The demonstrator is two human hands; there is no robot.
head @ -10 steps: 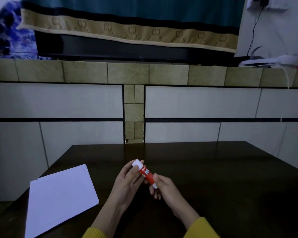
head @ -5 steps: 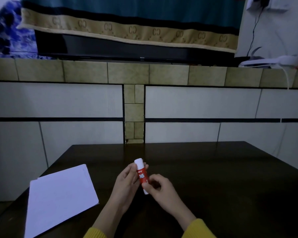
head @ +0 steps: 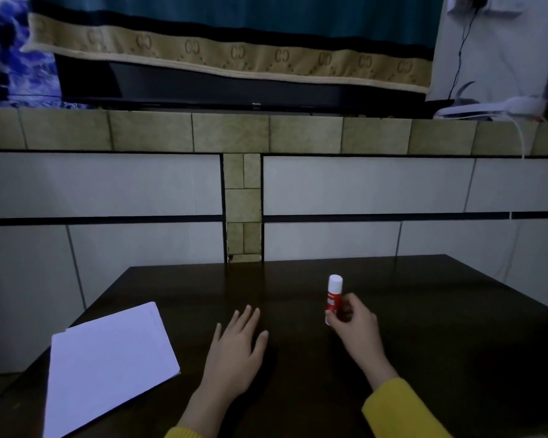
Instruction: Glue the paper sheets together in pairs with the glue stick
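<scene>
1. Sleeves: yellow cuffs (head: 402,409) at the lower edge, one on each forearm.
2. Paper (head: 108,365): white stack, lying flat at the near left of the table, its edges slightly fanned and its near corner running out of view. Well apart from both hands.
3. Table (head: 456,327): dark brown, glossy top.
4. Left hand (head: 234,352): palm down and low over the table, fingers spread and holding nothing. It lies between the paper and the glue stick, touching neither; contact with the table cannot be told.
5. Right hand (head: 355,327): fingers curled, thumb and fingertips pinched on the lower part of the glue stick.
6. Glue stick (head: 333,297): upright, right of centre above the table. White cap on top, red body with a pale label too blurred to read, white base showing just below the thumb. The cap stands clear above the fingers.
7. Wall (head: 361,184): pale tiles with dark lines, beyond the table's far edge.
</scene>
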